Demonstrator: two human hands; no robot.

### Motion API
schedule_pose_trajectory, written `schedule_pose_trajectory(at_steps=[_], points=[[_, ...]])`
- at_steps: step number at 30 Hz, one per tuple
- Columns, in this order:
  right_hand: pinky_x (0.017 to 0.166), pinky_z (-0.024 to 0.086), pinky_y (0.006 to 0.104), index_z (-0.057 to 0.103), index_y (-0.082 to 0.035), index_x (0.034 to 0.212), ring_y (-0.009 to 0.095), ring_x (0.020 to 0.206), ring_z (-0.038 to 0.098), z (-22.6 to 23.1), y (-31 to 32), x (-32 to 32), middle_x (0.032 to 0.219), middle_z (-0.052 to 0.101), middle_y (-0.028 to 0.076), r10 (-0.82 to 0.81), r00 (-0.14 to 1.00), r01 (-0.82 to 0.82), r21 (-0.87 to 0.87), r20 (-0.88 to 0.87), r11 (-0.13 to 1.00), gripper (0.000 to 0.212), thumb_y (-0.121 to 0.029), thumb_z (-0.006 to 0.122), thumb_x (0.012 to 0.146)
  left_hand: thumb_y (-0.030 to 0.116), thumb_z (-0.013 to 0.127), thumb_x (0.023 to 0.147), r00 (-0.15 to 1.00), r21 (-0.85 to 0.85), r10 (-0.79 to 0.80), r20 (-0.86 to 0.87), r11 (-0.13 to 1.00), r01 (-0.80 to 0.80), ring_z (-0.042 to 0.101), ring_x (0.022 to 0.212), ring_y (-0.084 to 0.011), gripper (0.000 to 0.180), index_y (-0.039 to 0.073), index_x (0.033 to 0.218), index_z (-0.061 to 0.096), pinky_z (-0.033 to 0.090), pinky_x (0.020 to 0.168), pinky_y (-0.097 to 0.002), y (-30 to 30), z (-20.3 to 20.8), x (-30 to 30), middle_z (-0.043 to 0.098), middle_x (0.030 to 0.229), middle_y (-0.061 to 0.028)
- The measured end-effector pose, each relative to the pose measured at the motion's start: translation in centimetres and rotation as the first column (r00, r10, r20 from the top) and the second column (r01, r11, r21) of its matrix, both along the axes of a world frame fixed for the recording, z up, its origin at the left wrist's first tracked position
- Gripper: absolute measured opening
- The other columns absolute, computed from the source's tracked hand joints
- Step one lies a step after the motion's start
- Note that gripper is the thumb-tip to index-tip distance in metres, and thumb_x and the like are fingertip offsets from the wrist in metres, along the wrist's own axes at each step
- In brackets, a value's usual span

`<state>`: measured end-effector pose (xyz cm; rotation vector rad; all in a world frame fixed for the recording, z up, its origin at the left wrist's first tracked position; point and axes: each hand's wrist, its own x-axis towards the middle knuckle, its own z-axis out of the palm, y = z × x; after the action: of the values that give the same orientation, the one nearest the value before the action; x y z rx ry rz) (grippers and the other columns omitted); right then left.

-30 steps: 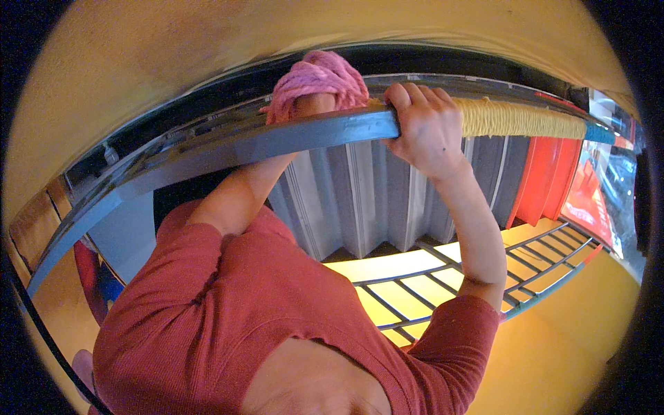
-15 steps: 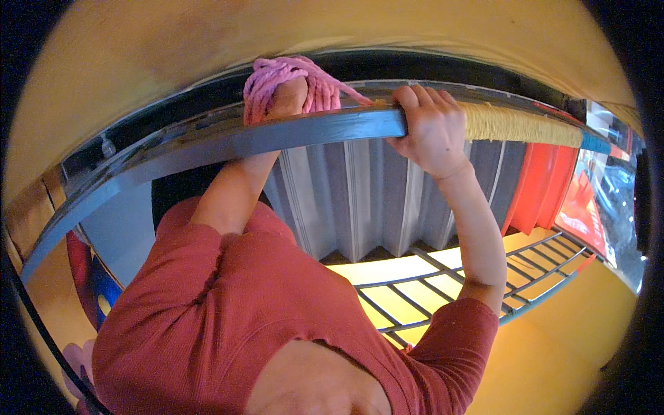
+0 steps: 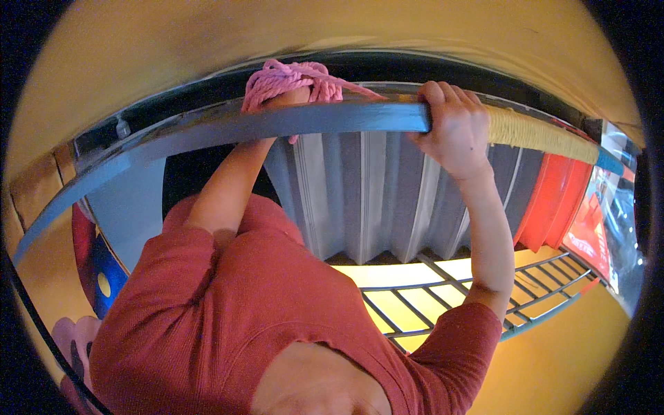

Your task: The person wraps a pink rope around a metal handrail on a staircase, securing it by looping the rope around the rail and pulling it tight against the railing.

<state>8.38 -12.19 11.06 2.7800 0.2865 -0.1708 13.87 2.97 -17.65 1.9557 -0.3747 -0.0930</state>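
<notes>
A blue-grey handrail (image 3: 332, 119) arches across in front of me. Yellow cord (image 3: 539, 135) is wound tightly round its right part. My right hand (image 3: 454, 131) is closed over the rail where the yellow winding begins, fingers on the far side. Beyond the rail, my left hand (image 3: 296, 95) is in a loose bundle of thick pink cord (image 3: 273, 81), which covers most of its fingers. From the bundle a pink strand runs right to the rail, close to my right hand. A short bit of pink shows under the rail below the left hand.
Grey steps (image 3: 387, 200) lie below the rail, with a red section (image 3: 553, 200) at their right. Dark metal bars (image 3: 449, 304) cross a bright yellow area lower right. A yellow wall (image 3: 332, 28) runs along the top. A black cable (image 3: 41, 325) hangs at the left.
The view has shifted, so the rail and right hand appear farther right. My left hand has turned rightward within the pink cord. My right hand keeps its grip on the rail.
</notes>
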Motion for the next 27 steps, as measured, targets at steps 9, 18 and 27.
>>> schedule_pose_trajectory(at_steps=[9,18,27], points=[[0.067,0.047,0.0370,0.054,-0.011,0.083,0.027,0.075,0.061,0.0,-0.7,1.3,0.076,0.060,0.005,-0.043,0.999,0.043,0.012,0.008,0.999,0.039,-0.013,0.078,0.053,0.034,0.046,0.086,0.982,0.624,-0.186,0.024,0.770,0.131,0.054,0.101,-0.0266,0.054,0.000,0.128,0.041,0.040,0.091,-0.0382,2.4,-1.8,3.7,0.046,0.125,-0.0185],[0.068,0.047,0.0370,0.056,-0.010,0.082,0.027,0.076,0.061,-0.3,0.3,4.0,0.076,0.061,0.006,-0.056,0.998,0.056,-0.009,0.004,0.998,0.035,-0.015,0.078,0.055,0.043,0.037,0.093,0.910,0.511,-0.186,-0.371,0.777,0.368,0.051,0.113,-0.0278,0.061,0.002,0.138,0.032,0.038,0.097,-0.0429,7.5,-9.0,7.1,0.043,0.133,-0.0217],[0.067,0.047,0.0370,0.056,-0.010,0.082,0.027,0.075,0.061,-0.4,0.1,5.1,0.075,0.061,0.007,-0.019,1.000,0.019,-0.005,0.014,1.000,0.032,-0.016,0.076,0.057,0.018,0.060,0.076,0.962,0.770,-0.237,-0.137,0.585,0.254,0.062,0.096,-0.0352,0.040,0.002,0.112,0.055,0.049,0.077,-0.0490,4.1,-11.9,7.6,0.062,0.104,-0.0191]])
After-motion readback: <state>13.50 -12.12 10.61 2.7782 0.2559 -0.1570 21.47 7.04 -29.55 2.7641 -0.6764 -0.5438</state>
